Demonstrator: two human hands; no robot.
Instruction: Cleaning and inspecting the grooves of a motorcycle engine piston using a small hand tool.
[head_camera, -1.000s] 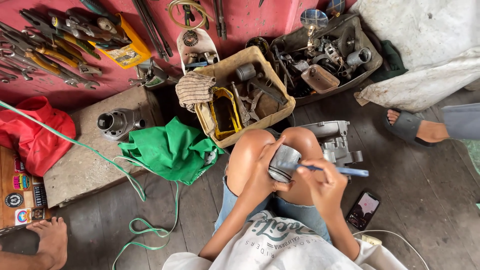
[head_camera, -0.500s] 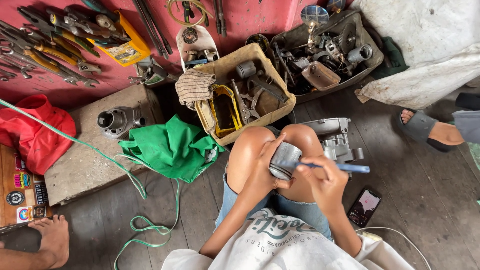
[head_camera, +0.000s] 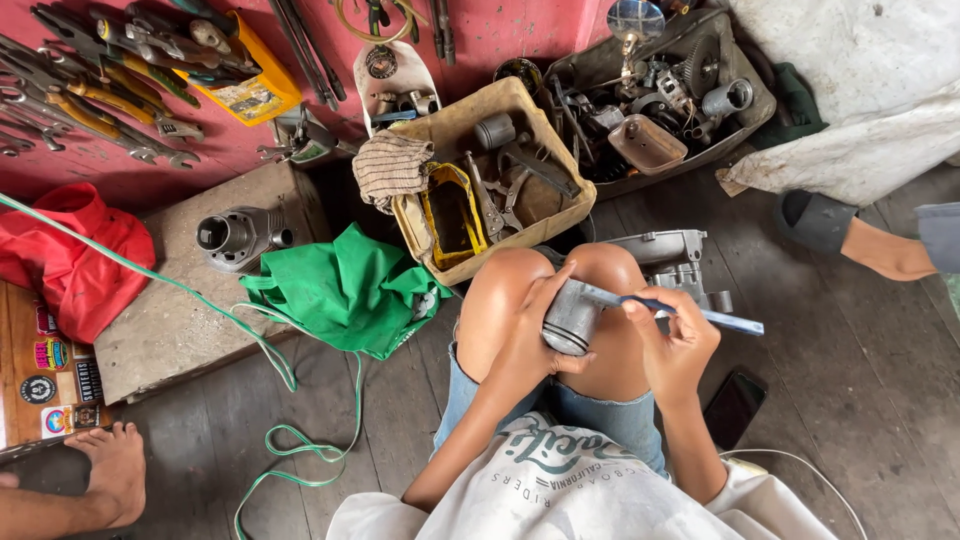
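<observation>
Here the left hand (head_camera: 530, 335) has its grip wrapped around a grey metal piston (head_camera: 572, 318), holding it over the bare knees (head_camera: 545, 290) with its round end tilted toward the camera. The right hand (head_camera: 672, 345) has its grip closed on a thin blue-handled tool (head_camera: 680, 312), whose tip lies against the upper side of the piston; the handle sticks out to the right, past the fingers. Both hands sit close together, just above the denim shorts (head_camera: 560, 410).

Just beyond the knees, on the wooden floor (head_camera: 860, 400), stands a grey engine casing (head_camera: 672, 262), partly hidden by the legs. A cardboard box (head_camera: 500, 120) of tools and parts sits farther off, with a striped cloth (head_camera: 392, 165) draped over its left corner and a yellow container (head_camera: 452, 215) inside. To its right lies a dark tray (head_camera: 660, 90) crowded with metal parts. A green cloth bag (head_camera: 345, 290) lies left of the knees, beside a low tabletop (head_camera: 170, 330) that carries a metal cylinder (head_camera: 238, 238). A green cord (head_camera: 290, 440) loops across the floor. A dark phone (head_camera: 735, 408) lies on the floor just right of the right forearm. Another person's bare foot (head_camera: 115, 470) shows at lower left, and a sandalled foot (head_camera: 850, 235) at right. Wrenches (head_camera: 90, 100) hang on the red wall.
</observation>
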